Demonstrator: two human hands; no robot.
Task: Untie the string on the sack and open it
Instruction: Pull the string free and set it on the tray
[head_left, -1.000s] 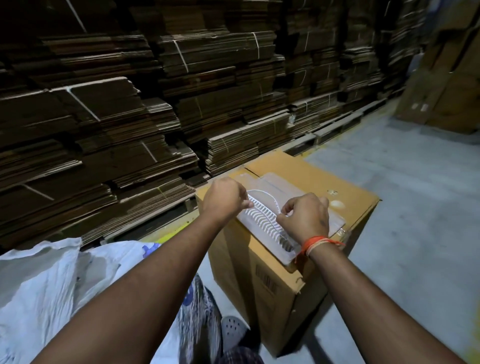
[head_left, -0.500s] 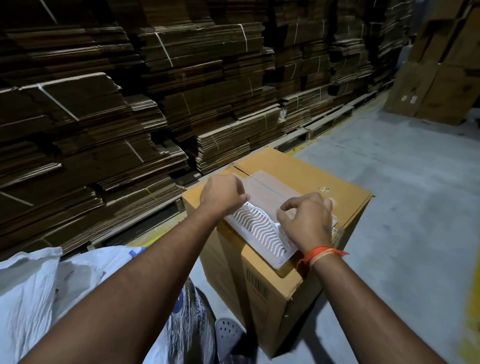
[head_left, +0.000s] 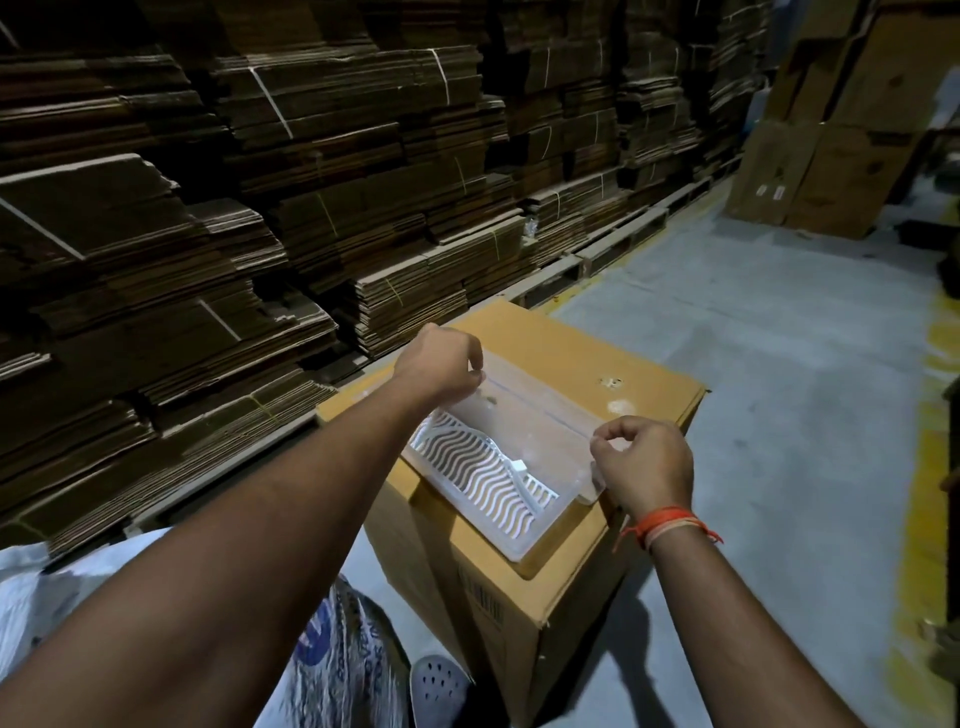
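Note:
A clear plastic packet (head_left: 524, 441) holding white wavy strips lies on top of a tan cardboard box (head_left: 550, 343). My left hand (head_left: 441, 361) pinches the packet's far left corner. My right hand (head_left: 644, 465), with an orange thread band at the wrist, pinches its right edge. The two hands hold the packet's top stretched between them. A white woven sack (head_left: 62, 587) with blue print lies at the lower left, partly hidden under my left forearm. No string on the sack is visible.
Tall stacks of flattened, strapped cardboard (head_left: 260, 208) on pallets fill the left and the back. Upright brown cartons (head_left: 841, 130) stand at the far right. The grey concrete floor (head_left: 779, 389) has a yellow line at the right. A perforated grey shoe (head_left: 441, 691) shows below the box.
My hands have moved apart along the packet: the left one to its far left corner, the right one to its right edge. The packet's top is now spread flat between them.

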